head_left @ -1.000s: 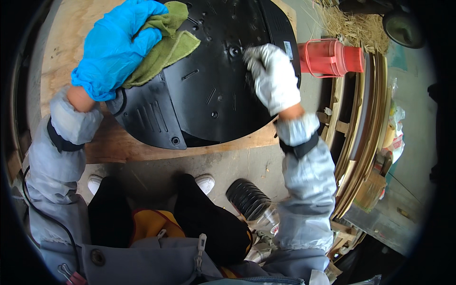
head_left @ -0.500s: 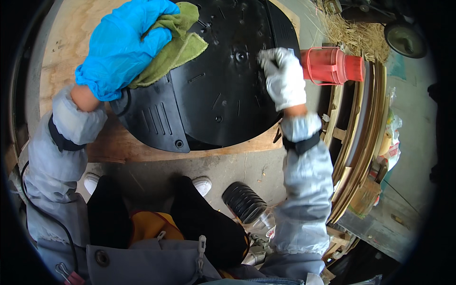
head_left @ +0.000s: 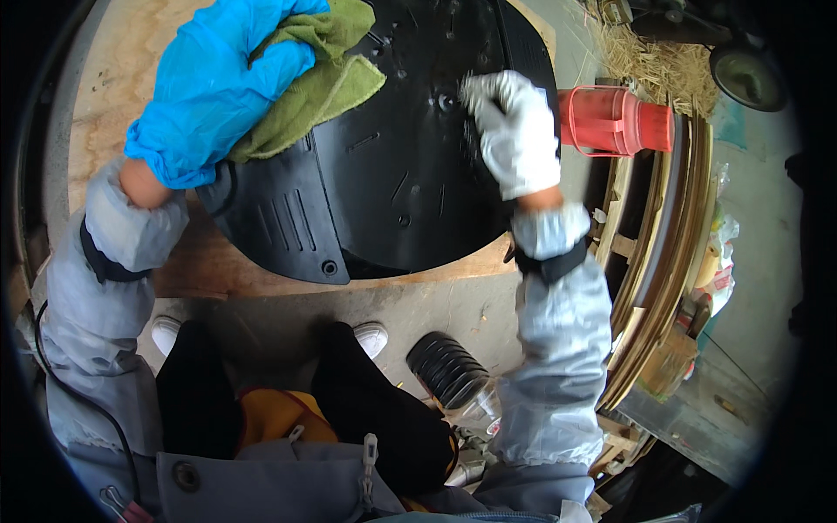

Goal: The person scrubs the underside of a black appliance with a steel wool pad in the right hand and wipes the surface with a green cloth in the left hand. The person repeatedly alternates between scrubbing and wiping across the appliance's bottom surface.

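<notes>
By the left hand [head_left: 214, 96] a green cloth [head_left: 327, 98] is clutched over the left of the black panel [head_left: 384, 179], laid on a wooden board [head_left: 113, 96], while the curled right hand [head_left: 516, 135], its contents untellable, is now brought back nearer the panel's hole [head_left: 445, 102], so that patch is apparently being reworked.

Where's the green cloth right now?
In the head view, upper left of centre: the green cloth is in the blue-gloved left hand, over the left part of the black panel.

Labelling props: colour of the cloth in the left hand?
Olive green cloth; shows best in head view.
</notes>
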The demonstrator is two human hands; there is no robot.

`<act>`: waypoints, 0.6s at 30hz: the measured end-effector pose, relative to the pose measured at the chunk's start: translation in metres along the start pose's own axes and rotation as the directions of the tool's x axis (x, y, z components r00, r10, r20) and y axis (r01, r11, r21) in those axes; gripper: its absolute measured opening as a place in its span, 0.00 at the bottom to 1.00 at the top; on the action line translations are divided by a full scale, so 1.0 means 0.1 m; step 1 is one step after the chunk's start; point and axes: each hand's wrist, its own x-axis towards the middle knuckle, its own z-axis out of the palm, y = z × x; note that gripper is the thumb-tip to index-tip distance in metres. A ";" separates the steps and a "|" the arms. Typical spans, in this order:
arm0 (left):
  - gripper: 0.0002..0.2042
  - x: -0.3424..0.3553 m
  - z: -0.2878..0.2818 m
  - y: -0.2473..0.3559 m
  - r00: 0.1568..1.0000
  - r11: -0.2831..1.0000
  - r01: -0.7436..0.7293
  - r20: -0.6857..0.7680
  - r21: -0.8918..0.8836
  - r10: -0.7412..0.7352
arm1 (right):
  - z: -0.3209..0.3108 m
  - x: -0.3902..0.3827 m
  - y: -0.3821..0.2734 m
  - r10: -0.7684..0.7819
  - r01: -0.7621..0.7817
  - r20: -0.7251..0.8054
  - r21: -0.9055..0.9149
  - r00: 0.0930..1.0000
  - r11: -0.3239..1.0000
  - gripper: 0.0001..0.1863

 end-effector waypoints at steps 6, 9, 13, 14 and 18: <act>0.15 -0.02 -0.02 -0.09 0.998 0.999 -0.045 -0.032 -0.023 0.044 | -0.07 0.04 -0.31 0.055 -0.055 0.037 0.014 0.998 0.998 0.04; 0.15 -0.03 -0.01 -0.14 0.996 0.997 -0.049 -0.083 -0.067 0.044 | -0.06 -0.38 -0.55 -0.068 0.072 0.045 -0.094 0.997 0.993 0.06; 0.16 -0.02 0.00 -0.17 0.996 0.985 0.004 -0.082 -0.170 -0.018 | -0.10 -0.51 -0.57 -0.128 0.147 0.132 -0.142 0.983 0.979 0.09; 0.16 -0.02 -0.01 -0.17 0.998 0.990 -0.005 -0.066 -0.142 -0.005 | -0.13 -0.47 -0.53 -0.125 0.158 0.154 -0.223 0.980 0.962 0.09; 0.16 -0.04 -0.03 -0.15 0.998 0.994 -0.047 -0.046 -0.096 0.043 | -0.22 -0.42 -0.48 -0.220 0.228 0.123 -0.054 0.968 0.972 0.06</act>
